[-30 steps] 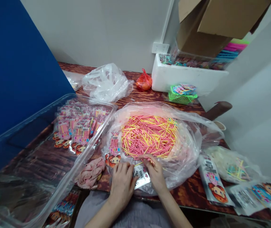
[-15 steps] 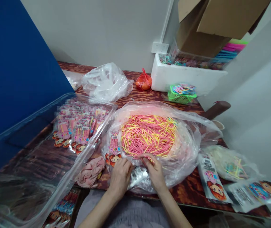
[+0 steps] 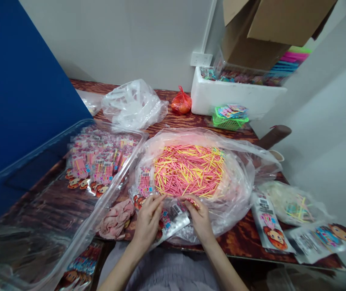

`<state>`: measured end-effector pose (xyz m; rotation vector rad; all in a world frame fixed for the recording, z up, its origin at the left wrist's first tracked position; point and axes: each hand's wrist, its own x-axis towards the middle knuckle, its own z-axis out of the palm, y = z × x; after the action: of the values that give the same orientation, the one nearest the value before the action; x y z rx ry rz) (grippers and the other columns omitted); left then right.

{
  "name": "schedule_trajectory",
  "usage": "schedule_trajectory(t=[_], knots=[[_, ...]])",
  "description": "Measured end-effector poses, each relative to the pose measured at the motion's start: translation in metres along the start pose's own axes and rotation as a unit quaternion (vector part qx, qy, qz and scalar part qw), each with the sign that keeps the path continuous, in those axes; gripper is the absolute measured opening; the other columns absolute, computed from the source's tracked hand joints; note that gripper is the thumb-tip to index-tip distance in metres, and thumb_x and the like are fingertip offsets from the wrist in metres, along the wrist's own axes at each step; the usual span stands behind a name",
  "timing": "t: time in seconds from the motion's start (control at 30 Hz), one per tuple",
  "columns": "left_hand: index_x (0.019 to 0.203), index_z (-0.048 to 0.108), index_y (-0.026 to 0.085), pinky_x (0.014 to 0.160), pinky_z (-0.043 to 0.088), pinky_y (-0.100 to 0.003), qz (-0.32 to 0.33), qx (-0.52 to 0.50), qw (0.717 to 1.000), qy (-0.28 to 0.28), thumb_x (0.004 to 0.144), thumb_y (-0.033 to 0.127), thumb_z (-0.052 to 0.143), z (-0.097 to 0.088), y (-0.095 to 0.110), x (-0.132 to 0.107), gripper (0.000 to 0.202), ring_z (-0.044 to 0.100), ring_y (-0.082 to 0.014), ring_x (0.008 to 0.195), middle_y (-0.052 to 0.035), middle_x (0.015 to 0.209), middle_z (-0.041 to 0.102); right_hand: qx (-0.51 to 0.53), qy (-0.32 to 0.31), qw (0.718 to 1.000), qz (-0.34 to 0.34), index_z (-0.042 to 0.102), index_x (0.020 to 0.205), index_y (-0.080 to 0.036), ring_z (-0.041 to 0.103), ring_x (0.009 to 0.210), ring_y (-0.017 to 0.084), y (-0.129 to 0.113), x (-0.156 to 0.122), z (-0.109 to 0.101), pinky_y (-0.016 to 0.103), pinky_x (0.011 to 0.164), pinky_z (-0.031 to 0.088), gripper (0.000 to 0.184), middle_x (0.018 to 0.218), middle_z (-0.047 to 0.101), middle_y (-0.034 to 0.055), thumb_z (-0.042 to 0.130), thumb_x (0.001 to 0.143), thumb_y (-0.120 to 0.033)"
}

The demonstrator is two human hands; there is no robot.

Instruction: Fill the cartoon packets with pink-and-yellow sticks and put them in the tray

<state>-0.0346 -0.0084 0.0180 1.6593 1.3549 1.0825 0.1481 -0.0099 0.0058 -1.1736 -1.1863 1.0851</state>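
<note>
Facing each other at the near side of an unsealed clear plastic bag (image 3: 242,202), the left hand (image 3: 148,216) and the right hand (image 3: 199,214) flank a printed silvery packet (image 3: 179,220), which lies slantwise between them. The right grip curls round a few short sticks (image 3: 193,202) whose pinkish ends show at the fingers. The left grip is narrow, thumb and fingers drawn together; whether anything is pinched there cannot be told. Just beyond the fingertips, a heap of pink and yellow sticks (image 3: 189,169) fills the bag's middle. A filled packet (image 3: 144,180) lies at the heap's left; farther left, a clear tub (image 3: 95,212) holds many more. A crumpled pink cloth (image 3: 117,218) rests on the tabletop (image 3: 239,242) between tub and left hand.
</note>
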Motion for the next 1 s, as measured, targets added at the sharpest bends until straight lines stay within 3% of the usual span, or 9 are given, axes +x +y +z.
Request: schedule_trajectory(t=[0.1,0.23,0.4,0.57,0.73,0.87,0.93,1.0], knots=[[0.088,0.067,0.019,0.076,0.043,-0.026,-0.075,-0.085,0.993,0.033,0.091,0.035,0.053,-0.005,0.002,0.005,0.022,0.057,-0.0177,0.083,-0.0020,0.084,0.062,-0.005,-0.003,1.000,0.001,0.075,0.097,-0.025,0.066,0.092,0.020,0.001,0.000,0.000,0.030,0.084,0.049,0.019,0.094,0.074,0.0036,0.058,0.092,-0.028],[0.069,0.052,0.019,0.058,0.035,-0.023,-0.126,-0.115,0.984,0.043,0.089,0.041,0.053,-0.010,0.001,0.010,0.030,0.044,-0.0130,0.062,0.0041,0.064,0.046,-0.001,-0.003,1.000,0.014,0.074,0.098,-0.025,0.066,0.091,0.020,0.002,-0.001,0.001,0.030,0.082,0.049,0.018,0.095,0.074,0.0035,0.058,0.091,-0.029],[0.066,0.047,0.020,0.059,0.032,-0.023,-0.100,-0.055,0.993,0.014,0.092,0.038,0.047,-0.009,0.002,0.010,0.032,0.042,-0.0131,0.063,0.0040,0.065,0.044,0.012,-0.006,0.999,0.031,0.073,0.094,-0.023,0.067,0.090,0.020,0.004,0.001,0.001,0.031,0.082,0.050,0.018,0.093,0.074,0.0043,0.058,0.090,-0.032],[0.079,0.059,0.019,0.065,0.037,-0.024,-0.111,-0.065,0.992,0.009,0.089,0.037,0.051,-0.010,-0.002,0.019,0.022,0.048,-0.0148,0.069,0.0022,0.072,0.054,0.018,0.018,0.997,0.071,0.069,0.097,-0.022,0.068,0.077,0.019,0.003,0.007,-0.003,0.031,0.074,0.052,0.021,0.089,0.074,0.0042,0.060,0.087,-0.038],[0.080,0.060,0.019,0.067,0.039,-0.024,-0.125,-0.133,0.982,0.038,0.086,0.039,0.057,-0.014,-0.004,0.034,0.022,0.049,-0.0152,0.071,0.0021,0.073,0.054,-0.203,-0.018,0.979,0.025,0.062,0.115,-0.021,0.064,0.073,0.020,-0.003,0.027,-0.025,0.031,0.069,0.048,0.029,0.089,0.071,0.0058,0.047,0.094,-0.034],[0.073,0.056,0.019,0.061,0.037,-0.022,-0.146,-0.196,0.969,0.030,0.085,0.045,0.059,-0.014,0.002,0.038,0.029,0.046,-0.0129,0.064,0.0037,0.068,0.051,-0.371,-0.006,0.927,-0.045,0.066,0.095,-0.019,0.062,0.076,0.023,-0.007,0.048,-0.042,0.034,0.072,0.044,0.024,0.082,0.067,0.0068,0.043,0.091,-0.021],[0.070,0.053,0.019,0.057,0.036,-0.022,-0.159,-0.209,0.965,0.028,0.085,0.048,0.059,-0.013,0.004,0.036,0.034,0.044,-0.0118,0.059,0.0045,0.064,0.048,-0.388,0.010,0.920,-0.059,0.067,0.091,-0.020,0.061,0.078,0.023,-0.008,0.054,-0.046,0.035,0.074,0.044,0.025,0.082,0.067,0.0068,0.042,0.089,-0.017],[0.068,0.051,0.019,0.054,0.035,-0.021,-0.166,-0.211,0.962,0.037,0.085,0.050,0.059,-0.012,0.005,0.032,0.037,0.042,-0.0110,0.056,0.0051,0.062,0.046,-0.350,0.037,0.934,-0.063,0.069,0.096,-0.020,0.062,0.087,0.025,-0.009,0.055,-0.046,0.037,0.081,0.045,0.024,0.090,0.069,0.0079,0.045,0.090,-0.019]])
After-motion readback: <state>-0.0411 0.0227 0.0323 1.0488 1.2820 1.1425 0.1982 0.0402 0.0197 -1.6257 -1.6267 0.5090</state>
